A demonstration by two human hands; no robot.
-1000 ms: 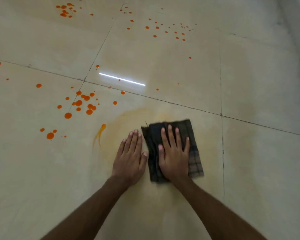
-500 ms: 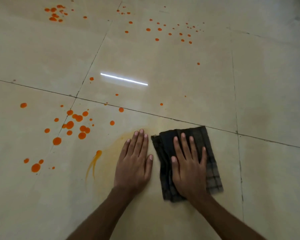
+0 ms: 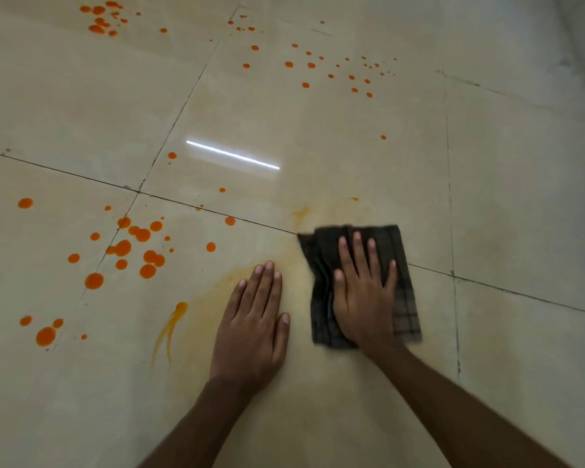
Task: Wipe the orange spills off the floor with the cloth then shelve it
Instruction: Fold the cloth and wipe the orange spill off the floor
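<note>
Orange spills (image 3: 134, 246) are scattered over the floor (image 3: 520, 197) at left. Left hand (image 3: 252, 327) is laid flat, open, on a smeared patch. Right hand (image 3: 365, 298) is pressed flat, fingers spread, on the dark plaid cloth (image 3: 404, 298), partly hidden and blurred. No writing is seen.

Right hand (image 3: 363, 295) lying flat on cloth (image 3: 404, 298); cloth lying on floor (image 3: 520, 197). Left hand (image 3: 250, 329) resting on floor just left of cloth. Spills (image 3: 139, 244) sitting left, more spills (image 3: 318, 65) lying far beyond.

Indoor room, likely a home: glossy beige floor tiles (image 3: 318, 136) with dark grout lines (image 3: 58, 172), reflected tube light (image 3: 232, 155).
</note>
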